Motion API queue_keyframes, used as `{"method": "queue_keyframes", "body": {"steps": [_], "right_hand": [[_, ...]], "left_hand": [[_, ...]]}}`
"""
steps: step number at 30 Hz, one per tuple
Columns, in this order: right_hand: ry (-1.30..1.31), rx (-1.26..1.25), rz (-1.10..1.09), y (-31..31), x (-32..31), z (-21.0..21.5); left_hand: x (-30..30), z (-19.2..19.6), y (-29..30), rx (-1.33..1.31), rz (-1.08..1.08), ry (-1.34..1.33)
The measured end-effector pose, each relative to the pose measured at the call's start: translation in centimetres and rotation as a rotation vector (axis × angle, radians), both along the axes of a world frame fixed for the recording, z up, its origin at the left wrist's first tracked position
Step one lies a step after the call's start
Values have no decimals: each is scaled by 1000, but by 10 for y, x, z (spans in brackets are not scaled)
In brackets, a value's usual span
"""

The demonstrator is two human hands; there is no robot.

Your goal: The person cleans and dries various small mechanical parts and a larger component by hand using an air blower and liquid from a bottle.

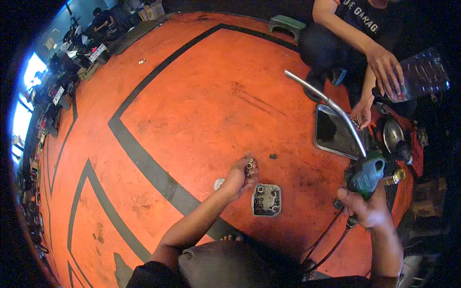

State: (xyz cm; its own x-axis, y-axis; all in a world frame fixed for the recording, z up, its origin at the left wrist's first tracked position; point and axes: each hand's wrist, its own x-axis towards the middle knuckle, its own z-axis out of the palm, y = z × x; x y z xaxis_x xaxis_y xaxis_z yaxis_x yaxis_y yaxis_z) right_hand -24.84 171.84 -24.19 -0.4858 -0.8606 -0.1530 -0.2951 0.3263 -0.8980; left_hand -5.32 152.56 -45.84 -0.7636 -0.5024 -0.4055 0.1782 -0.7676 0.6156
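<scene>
My left hand [240, 176] is closed around a small metal part [249, 165] with a round hole, held above the floor; its exact kind is too small to make out. In my right hand [367, 210] is a green air blow gun [366, 178] with a long, slightly bent silver nozzle [331, 103] that points away and to the left. A dark hose [332, 245] runs down from its grip. Between my hands a squarish metal cover [267, 199] lies on the floor, its hollow side up. Beside my left wrist sits a pale round piece [219, 184], partly hidden.
At the right, another person's hand [386, 77] tips a clear plastic bottle [422, 74]; their other hand [361, 115] is over a metal tray [321, 144]. A green stool [287, 25] stands far off. Parked motorcycles [89, 50] line the left edge of the orange floor [192, 96].
</scene>
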Motion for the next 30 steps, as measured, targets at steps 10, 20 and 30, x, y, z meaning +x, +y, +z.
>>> {"method": "queue_keyframes", "body": {"steps": [10, 20, 30], "right_hand": [[-99, 15, 1, 13, -12, -3], [512, 431, 401, -5, -3, -12], [753, 491, 486, -17, 20, -3]], "left_hand": [[3, -5, -3, 42, 44, 9], [13, 15, -29, 201, 267, 458], [20, 31, -24, -50, 256, 224]]}}
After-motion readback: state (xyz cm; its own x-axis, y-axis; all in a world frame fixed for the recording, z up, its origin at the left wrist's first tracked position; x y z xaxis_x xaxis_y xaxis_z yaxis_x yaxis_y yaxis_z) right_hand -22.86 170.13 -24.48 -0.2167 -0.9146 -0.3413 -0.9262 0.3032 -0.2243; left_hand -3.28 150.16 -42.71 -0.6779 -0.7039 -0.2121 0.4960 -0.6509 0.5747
